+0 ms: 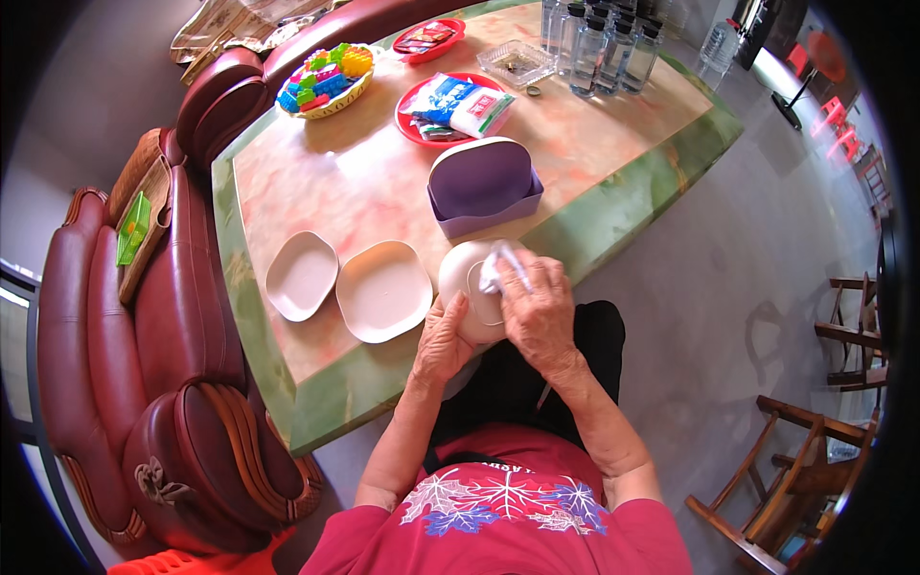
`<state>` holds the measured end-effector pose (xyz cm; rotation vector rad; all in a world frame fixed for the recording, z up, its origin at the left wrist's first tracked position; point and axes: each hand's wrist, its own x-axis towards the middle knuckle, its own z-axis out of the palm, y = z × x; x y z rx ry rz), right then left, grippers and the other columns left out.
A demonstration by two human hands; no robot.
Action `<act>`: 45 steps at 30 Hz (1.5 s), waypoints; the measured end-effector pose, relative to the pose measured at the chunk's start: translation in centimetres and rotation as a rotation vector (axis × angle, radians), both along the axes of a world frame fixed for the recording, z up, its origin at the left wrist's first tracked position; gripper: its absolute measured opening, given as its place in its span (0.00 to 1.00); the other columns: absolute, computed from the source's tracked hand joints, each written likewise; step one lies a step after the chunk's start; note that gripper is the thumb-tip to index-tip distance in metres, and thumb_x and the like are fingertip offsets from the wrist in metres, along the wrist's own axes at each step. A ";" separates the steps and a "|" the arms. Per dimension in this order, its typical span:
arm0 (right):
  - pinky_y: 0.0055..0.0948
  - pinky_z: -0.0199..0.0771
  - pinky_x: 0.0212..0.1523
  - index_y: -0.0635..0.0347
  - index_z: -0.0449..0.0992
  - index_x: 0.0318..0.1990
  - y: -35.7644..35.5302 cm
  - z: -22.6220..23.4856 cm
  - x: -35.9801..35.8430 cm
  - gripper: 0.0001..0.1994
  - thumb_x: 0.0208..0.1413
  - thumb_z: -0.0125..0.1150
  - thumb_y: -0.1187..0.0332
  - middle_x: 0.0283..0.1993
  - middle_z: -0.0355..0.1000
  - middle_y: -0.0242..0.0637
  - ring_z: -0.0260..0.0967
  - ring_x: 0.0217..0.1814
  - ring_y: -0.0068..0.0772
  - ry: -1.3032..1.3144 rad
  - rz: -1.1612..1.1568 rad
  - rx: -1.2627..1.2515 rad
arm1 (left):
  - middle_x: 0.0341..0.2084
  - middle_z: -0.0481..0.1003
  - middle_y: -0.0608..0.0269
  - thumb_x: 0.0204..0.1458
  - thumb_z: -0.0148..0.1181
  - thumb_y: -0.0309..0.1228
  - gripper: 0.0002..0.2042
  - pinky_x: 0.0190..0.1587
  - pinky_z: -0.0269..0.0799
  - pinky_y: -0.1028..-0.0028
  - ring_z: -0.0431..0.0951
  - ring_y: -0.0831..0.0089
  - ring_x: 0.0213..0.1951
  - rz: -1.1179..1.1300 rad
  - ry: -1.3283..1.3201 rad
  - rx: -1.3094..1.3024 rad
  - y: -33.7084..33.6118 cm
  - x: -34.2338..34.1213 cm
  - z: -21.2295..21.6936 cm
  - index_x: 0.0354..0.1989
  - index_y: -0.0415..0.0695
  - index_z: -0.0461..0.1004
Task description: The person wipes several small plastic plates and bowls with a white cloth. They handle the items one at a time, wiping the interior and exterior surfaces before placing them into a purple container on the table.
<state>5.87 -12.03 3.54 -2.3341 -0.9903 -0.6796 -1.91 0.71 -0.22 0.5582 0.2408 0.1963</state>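
Observation:
Over the table's near edge I hold a pale cream dish [456, 272], and a round ring shows on its upturned face. My left hand [441, 341] grips its lower left rim. My right hand [542, 312] is closed on a crumpled white wipe [493, 270], pressed against the dish; tissue or cloth, I cannot tell. To the left lie a cream squarish plate [384, 291] and a smaller cream plate [302, 276], apart from my hands. Just beyond the held dish stands a purple box-shaped holder [485, 213] with a cream-edged upright piece in it.
Farther back on the marble-patterned table [345, 206] are a basket of colourful blocks [326, 81], a red tray with packets [410, 113], another red tray [428, 40], a clear plastic container [516, 61] and several dark-capped bottles [587, 57]. A maroon sofa [182, 287] flanks the left; wooden stools [791, 470] stand right.

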 end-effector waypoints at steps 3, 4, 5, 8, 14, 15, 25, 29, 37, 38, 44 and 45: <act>0.39 0.69 0.47 0.59 0.75 0.49 -1.6 -0.6 0.5 0.19 0.45 0.62 0.72 0.50 0.69 0.38 0.64 0.50 0.41 0.030 -0.063 -0.004 | 0.57 0.68 0.60 0.62 0.51 0.33 0.20 0.57 0.70 0.51 0.70 0.62 0.57 -0.013 0.026 0.074 0.2 -0.4 -0.9 0.63 0.48 0.61; 0.39 0.69 0.48 0.60 0.75 0.49 -2.1 -0.7 0.3 0.20 0.44 0.62 0.73 0.50 0.68 0.38 0.64 0.50 0.42 0.037 -0.072 -0.011 | 0.57 0.68 0.59 0.62 0.51 0.33 0.20 0.57 0.70 0.51 0.70 0.62 0.57 -0.020 0.019 0.063 0.2 -0.4 -0.8 0.63 0.48 0.61; 0.39 0.69 0.47 0.61 0.75 0.49 -2.6 -0.3 -0.3 0.21 0.42 0.64 0.74 0.51 0.68 0.39 0.64 0.49 0.43 0.045 -0.053 -0.042 | 0.57 0.68 0.59 0.63 0.51 0.33 0.20 0.57 0.70 0.51 0.70 0.62 0.57 -0.026 0.013 0.052 0.1 -0.4 -0.6 0.63 0.48 0.60; 0.39 0.69 0.48 0.61 0.75 0.50 -3.7 -1.3 -2.3 0.22 0.42 0.64 0.74 0.51 0.67 0.41 0.64 0.49 0.44 0.037 -0.027 -0.055 | 0.54 0.70 0.57 0.62 0.52 0.33 0.19 0.55 0.73 0.55 0.72 0.62 0.55 -0.025 0.003 0.016 -0.2 -0.4 0.4 0.61 0.44 0.63; 0.38 0.67 0.49 0.60 0.76 0.50 -3.0 -0.8 -3.8 0.23 0.41 0.65 0.73 0.55 0.67 0.42 0.64 0.50 0.44 0.081 0.189 -0.009 | 0.53 0.70 0.56 0.62 0.53 0.35 0.20 0.54 0.74 0.57 0.73 0.64 0.54 -0.028 0.012 0.034 0.2 -0.2 -0.2 0.60 0.43 0.64; 0.38 0.67 0.49 0.60 0.76 0.50 -2.5 -0.5 -3.7 0.23 0.41 0.64 0.73 0.55 0.67 0.42 0.64 0.50 0.44 0.084 0.215 0.001 | 0.54 0.70 0.56 0.62 0.52 0.35 0.20 0.54 0.74 0.57 0.73 0.64 0.53 -0.026 0.016 0.046 0.3 -0.2 -0.4 0.60 0.43 0.63; 0.41 0.66 0.52 0.54 0.78 0.49 0.8 0.1 -1.1 0.21 0.43 0.62 0.73 0.55 0.68 0.38 0.62 0.51 0.44 0.160 0.232 0.119 | 0.57 0.67 0.56 0.63 0.50 0.42 0.24 0.56 0.71 0.57 0.69 0.63 0.58 -0.058 0.043 -0.069 0.4 0.2 0.4 0.62 0.42 0.61; 0.37 0.66 0.50 0.49 0.79 0.47 -0.2 0.1 -2.9 0.17 0.47 0.58 0.70 0.56 0.68 0.32 0.61 0.54 0.40 0.138 0.395 0.004 | 0.49 0.72 0.55 0.63 0.48 0.42 0.22 0.46 0.78 0.66 0.76 0.66 0.47 -0.131 0.077 -0.160 1.3 -0.5 -0.5 0.59 0.40 0.62; 0.31 0.66 0.47 0.49 0.81 0.43 -4.0 -1.7 -4.9 0.16 0.42 0.63 0.68 0.56 0.68 0.28 0.62 0.53 0.35 -0.006 0.360 -0.062 | 0.43 0.75 0.56 0.53 0.61 0.23 0.18 0.44 0.79 0.66 0.78 0.68 0.42 -0.029 0.193 0.097 0.5 0.5 0.8 0.52 0.36 0.69; 0.31 0.66 0.47 0.49 0.81 0.43 -4.4 -1.8 -4.8 0.16 0.42 0.63 0.69 0.56 0.68 0.29 0.62 0.53 0.36 0.006 0.349 -0.036 | 0.43 0.75 0.55 0.53 0.61 0.22 0.18 0.45 0.78 0.65 0.78 0.67 0.43 -0.002 0.189 0.087 0.3 0.6 0.9 0.52 0.36 0.69; 0.37 0.69 0.51 0.55 0.78 0.47 -5.9 -2.0 -3.4 0.22 0.38 0.66 0.78 0.56 0.69 0.36 0.65 0.50 0.42 0.157 0.263 0.203 | 0.48 0.73 0.52 0.53 0.60 0.22 0.21 0.51 0.75 0.53 0.76 0.61 0.48 -0.091 0.151 0.054 0.8 -0.1 1.1 0.56 0.38 0.66; 0.40 0.70 0.52 0.59 0.76 0.50 -6.0 -1.9 -2.9 0.25 0.38 0.66 0.80 0.57 0.68 0.41 0.65 0.53 0.46 0.179 0.275 0.234 | 0.48 0.73 0.52 0.53 0.59 0.22 0.21 0.52 0.75 0.51 0.76 0.60 0.49 -0.109 0.135 0.051 0.9 -0.3 0.9 0.57 0.38 0.66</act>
